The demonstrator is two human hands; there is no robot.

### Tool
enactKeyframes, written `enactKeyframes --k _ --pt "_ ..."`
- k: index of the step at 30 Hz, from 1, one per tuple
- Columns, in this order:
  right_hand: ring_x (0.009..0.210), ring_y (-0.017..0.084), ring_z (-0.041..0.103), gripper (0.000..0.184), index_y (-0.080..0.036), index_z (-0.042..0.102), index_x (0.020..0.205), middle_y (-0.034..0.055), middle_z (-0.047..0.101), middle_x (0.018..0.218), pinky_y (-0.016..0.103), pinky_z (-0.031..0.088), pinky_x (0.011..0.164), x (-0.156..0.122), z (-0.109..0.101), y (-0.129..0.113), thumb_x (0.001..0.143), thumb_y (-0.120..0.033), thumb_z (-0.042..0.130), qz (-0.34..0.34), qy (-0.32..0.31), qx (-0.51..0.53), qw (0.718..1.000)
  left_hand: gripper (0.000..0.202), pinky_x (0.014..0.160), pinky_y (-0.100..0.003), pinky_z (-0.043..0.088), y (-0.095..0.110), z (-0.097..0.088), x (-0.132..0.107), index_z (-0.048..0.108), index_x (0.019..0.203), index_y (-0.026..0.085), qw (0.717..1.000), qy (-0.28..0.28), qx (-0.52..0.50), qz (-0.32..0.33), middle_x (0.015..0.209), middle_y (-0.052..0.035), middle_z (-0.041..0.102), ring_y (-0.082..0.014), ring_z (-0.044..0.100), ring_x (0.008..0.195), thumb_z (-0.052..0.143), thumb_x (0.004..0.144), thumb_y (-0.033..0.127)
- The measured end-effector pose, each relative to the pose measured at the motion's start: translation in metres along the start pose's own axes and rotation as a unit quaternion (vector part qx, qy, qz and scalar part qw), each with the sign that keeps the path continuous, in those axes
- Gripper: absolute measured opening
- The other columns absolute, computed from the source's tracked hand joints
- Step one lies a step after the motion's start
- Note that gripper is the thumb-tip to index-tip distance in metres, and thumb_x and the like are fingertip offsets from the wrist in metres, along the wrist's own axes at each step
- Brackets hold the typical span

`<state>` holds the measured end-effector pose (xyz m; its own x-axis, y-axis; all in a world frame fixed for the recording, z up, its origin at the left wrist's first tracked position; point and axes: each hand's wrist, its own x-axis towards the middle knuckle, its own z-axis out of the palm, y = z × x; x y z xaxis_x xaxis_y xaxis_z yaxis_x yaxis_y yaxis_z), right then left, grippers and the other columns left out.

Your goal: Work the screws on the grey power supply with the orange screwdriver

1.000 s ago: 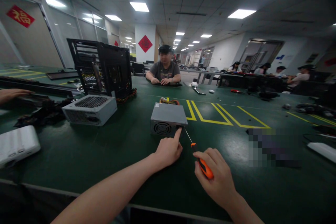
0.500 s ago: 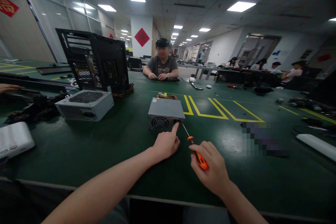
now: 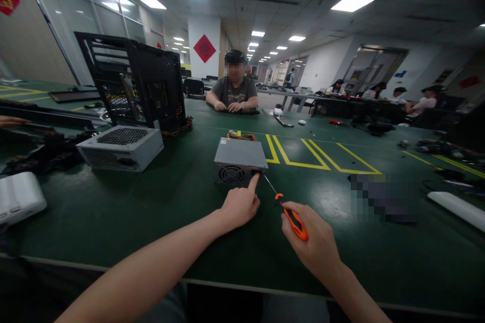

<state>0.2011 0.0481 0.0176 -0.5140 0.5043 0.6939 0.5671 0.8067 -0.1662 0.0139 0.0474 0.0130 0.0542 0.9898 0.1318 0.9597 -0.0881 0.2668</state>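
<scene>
A grey computer power supply [image 3: 242, 151] lies on the green table, its fan grille and socket side facing me. My left hand [image 3: 240, 204] points its index finger at the socket end of that side and touches it; the other fingers are curled with no object seen in them. In my right hand [image 3: 312, 232] is an orange and black screwdriver [image 3: 297, 222], held by the handle. Its thin shaft slants up and left, with the tip at the lower right corner of the power supply. Whether the tip sits on a screw is too small to tell.
A second power supply [image 3: 123, 149] and an open black computer case [image 3: 140, 81] stand to the left. A white device [image 3: 22, 197] lies at the left edge. Across the table [image 3: 170, 227] sits a person [image 3: 235, 91]. A blurred dark object [image 3: 382, 199] lies right.
My right hand has shifted slightly right and tilted the screwdriver lower, its tip staying by the power supply's corner. The left index finger remains on the power supply. My view has shifted slightly.
</scene>
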Motion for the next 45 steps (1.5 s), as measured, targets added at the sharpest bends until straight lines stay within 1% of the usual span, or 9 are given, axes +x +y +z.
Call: enactKeyframes --k 5,9,13,15,21,25,28,38,45 --pt "0.071 0.016 0.053 0.018 -0.019 0.058 0.092 0.0039 0.055 0.078 0.029 0.043 0.063 0.002 -0.002 -0.012 0.079 -0.015 0.046 -0.005 -0.03 -0.039 0.999 0.064 0.065 -0.031 0.046 0.0 0.0 0.0 0.004 0.14 0.013 1.0 0.0 0.009 0.004 0.079 -0.0062 0.067 -0.0216 0.064 0.071 0.035 0.086 0.026" --pt "0.073 0.016 0.054 0.015 -0.02 0.058 0.093 0.0046 0.057 0.081 0.03 0.045 0.064 0.005 0.0 -0.022 0.083 -0.025 0.047 0.035 -0.019 -0.018 0.999 0.064 0.066 -0.032 0.046 0.0 0.001 0.001 0.003 0.141 0.013 1.0 -0.006 0.02 -0.001 0.08 -0.0068 0.067 -0.0216 0.065 0.071 0.034 0.086 0.026" --pt "0.074 0.016 0.06 0.027 -0.018 0.052 0.107 0.0056 0.063 0.087 0.029 0.048 0.065 0.003 0.005 -0.026 0.086 -0.033 0.044 0.093 0.019 0.003 0.995 0.065 0.067 -0.032 0.046 0.001 -0.002 -0.001 0.001 0.141 0.012 0.999 -0.019 0.03 -0.001 0.081 -0.0072 0.068 -0.0221 0.065 0.073 0.034 0.087 0.026" --pt "0.071 0.016 0.061 0.026 -0.018 0.051 0.106 0.0054 0.064 0.086 0.029 0.049 0.063 0.0 0.009 -0.026 0.086 -0.033 0.044 0.111 0.034 0.006 0.993 0.064 0.066 -0.031 0.046 0.0 -0.004 -0.001 0.002 0.141 0.012 0.999 -0.02 0.027 0.006 0.08 -0.0068 0.068 -0.0217 0.065 0.072 0.033 0.087 0.027" --pt "0.072 0.016 0.061 0.017 -0.018 0.053 0.097 0.0048 0.063 0.083 0.029 0.05 0.066 -0.003 0.014 -0.024 0.083 -0.024 0.048 0.069 0.059 0.01 0.996 0.055 0.064 -0.03 0.046 -0.002 -0.013 -0.004 0.013 0.138 0.015 1.0 -0.004 0.024 0.011 0.077 -0.0046 0.067 -0.0214 0.065 0.071 0.032 0.089 0.028" --pt "0.072 0.016 0.061 0.017 -0.019 0.054 0.097 0.0047 0.063 0.083 0.03 0.051 0.066 -0.002 0.013 -0.023 0.082 -0.024 0.048 0.083 0.06 0.021 0.994 0.049 0.066 -0.03 0.047 -0.002 -0.02 -0.006 0.019 0.136 0.016 0.998 -0.013 0.056 -0.007 0.081 -0.0061 0.067 -0.0208 0.065 0.074 0.03 0.09 0.028" --pt "0.073 0.016 0.061 0.018 -0.019 0.054 0.098 0.0048 0.063 0.085 0.03 0.051 0.065 -0.002 0.012 -0.023 0.083 -0.025 0.048 0.098 0.05 0.031 0.993 0.049 0.067 -0.03 0.047 -0.002 -0.024 -0.006 0.02 0.138 0.016 0.997 -0.018 0.071 0.005 0.088 -0.0078 0.066 -0.0199 0.064 0.078 0.029 0.091 0.028" --pt "0.072 0.015 0.061 0.018 -0.019 0.052 0.1 0.0044 0.062 0.084 0.028 0.052 0.063 -0.001 0.011 -0.019 0.085 -0.026 0.047 0.101 0.037 0.043 0.993 0.049 0.068 -0.03 0.046 -0.009 -0.019 0.0 0.022 0.139 0.013 0.99 0.013 0.132 0.053 0.088 -0.0107 0.065 -0.0202 0.062 0.077 0.027 0.092 0.025" --pt "0.071 0.016 0.062 0.019 -0.02 0.051 0.102 0.005 0.063 0.084 0.027 0.052 0.062 0.001 0.01 -0.016 0.085 -0.027 0.047 0.103 0.025 0.047 0.993 0.05 0.066 -0.03 0.047 -0.01 -0.015 0.003 0.024 0.139 0.012 0.988 0.025 0.145 0.052 0.089 -0.0108 0.064 -0.0204 0.062 0.075 0.029 0.091 0.024"
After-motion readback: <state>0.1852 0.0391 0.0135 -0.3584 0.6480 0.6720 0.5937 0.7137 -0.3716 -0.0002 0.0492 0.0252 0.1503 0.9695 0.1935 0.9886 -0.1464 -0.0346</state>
